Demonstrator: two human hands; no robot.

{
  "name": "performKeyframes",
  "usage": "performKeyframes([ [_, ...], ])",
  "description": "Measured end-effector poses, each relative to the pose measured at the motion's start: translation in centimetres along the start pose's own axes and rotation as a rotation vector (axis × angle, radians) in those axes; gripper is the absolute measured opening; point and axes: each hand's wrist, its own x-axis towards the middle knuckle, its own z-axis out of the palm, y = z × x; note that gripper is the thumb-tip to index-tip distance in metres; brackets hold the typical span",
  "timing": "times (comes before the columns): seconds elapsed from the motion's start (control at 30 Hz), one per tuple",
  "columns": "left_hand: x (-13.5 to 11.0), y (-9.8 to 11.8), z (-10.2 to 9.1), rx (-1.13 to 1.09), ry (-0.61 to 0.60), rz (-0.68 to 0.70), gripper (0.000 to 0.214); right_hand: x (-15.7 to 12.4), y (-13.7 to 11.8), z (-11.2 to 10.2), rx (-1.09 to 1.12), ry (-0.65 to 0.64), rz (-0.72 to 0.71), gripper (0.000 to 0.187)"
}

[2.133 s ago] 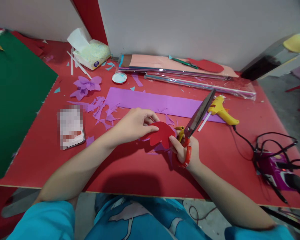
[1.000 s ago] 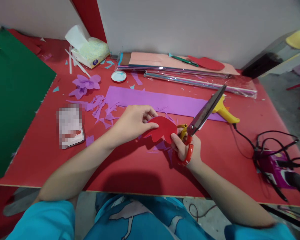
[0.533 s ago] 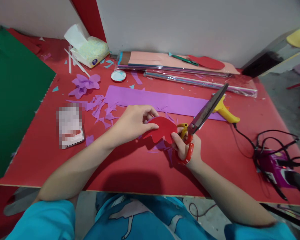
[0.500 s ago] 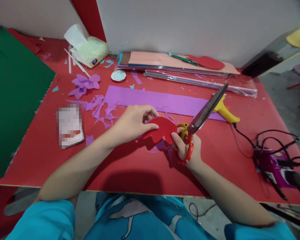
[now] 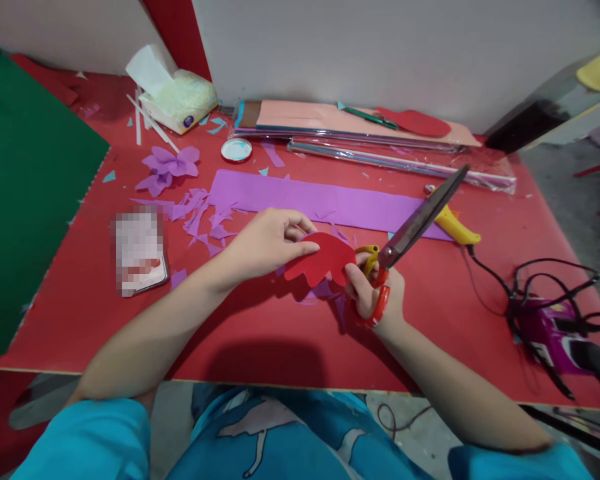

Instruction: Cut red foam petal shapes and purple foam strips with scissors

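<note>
"What's the left hand [image 5: 267, 241] got?"
"Its fingers [image 5: 307, 249] pinch the red shape [image 5: 329, 259], mid-frame. The right hand [image 5: 386, 300] pinches it too, and holds scissors [image 5: 414, 223]."
"Stiff?"
"Light, bendy, I guess. Pinch its edges."

Toward nine o'clock, the left edge cuts off a large dark-green rectangular sheet [image 5: 35, 213]; coarse pixel blocks blur the screen of a white rectangular phone [image 5: 140, 250]. Some fingertips of the left hand [image 5: 270, 243] are hidden behind a scalloped red flat sheet [image 5: 321, 260]. Red-and-yellow-handled metal scissors [image 5: 388, 257] cover parts of the right hand [image 5: 365, 293] and, at three o'clock, of a yellow plastic glue gun [image 5: 457, 227]. Toward four o'clock, printing on a magenta box [image 5: 543, 325] is too small to read.
</note>
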Motion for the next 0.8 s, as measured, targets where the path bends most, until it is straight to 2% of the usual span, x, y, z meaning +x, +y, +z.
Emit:
performKeyframes([
  [0.23, 0.2, 0.0, 0.1, -0.047, 0.049, -0.012, 0.013, 0.0, 0.1, -0.1, 0.053, -0.035, -0.008, 0.023],
  [0.37, 0.1, -0.2, 0.0, 0.05, 0.027, 0.055, 0.014, 0.1, -0.1, -0.1, 0.05, -0.003, -0.007, 0.022],
  [0.47, 0.0, -0.4, -0.2, 0.153, -0.022, 0.099, 0.018, 0.2, -0.1, 0.0, 0.11, 0.01, 0.008, 0.022],
  [0.53, 0.1, -0.4, -0.2, 0.141, -0.039, 0.092, 0.017, 0.4, 0.0, 0.2, 0.175, 0.012, 0.008, 0.022],
  [0.63, 0.3, -0.4, 0.5, -0.033, 0.042, 0.029, 0.018, 0.6, 0.1, 0.3, 0.284, -0.026, -0.014, 0.023],
  [0.73, 0.8, -0.8, 2.0, -0.383, 0.155, -0.054, 0.02, 0.6, 0.3, 0.5, 0.317, -0.078, -0.042, 0.027],
  [0.8, 1.0, -1.3, 3.3, -0.601, 0.183, -0.082, 0.022, 0.4, 0.4, 0.5, 0.285, -0.08, -0.043, 0.028],
])
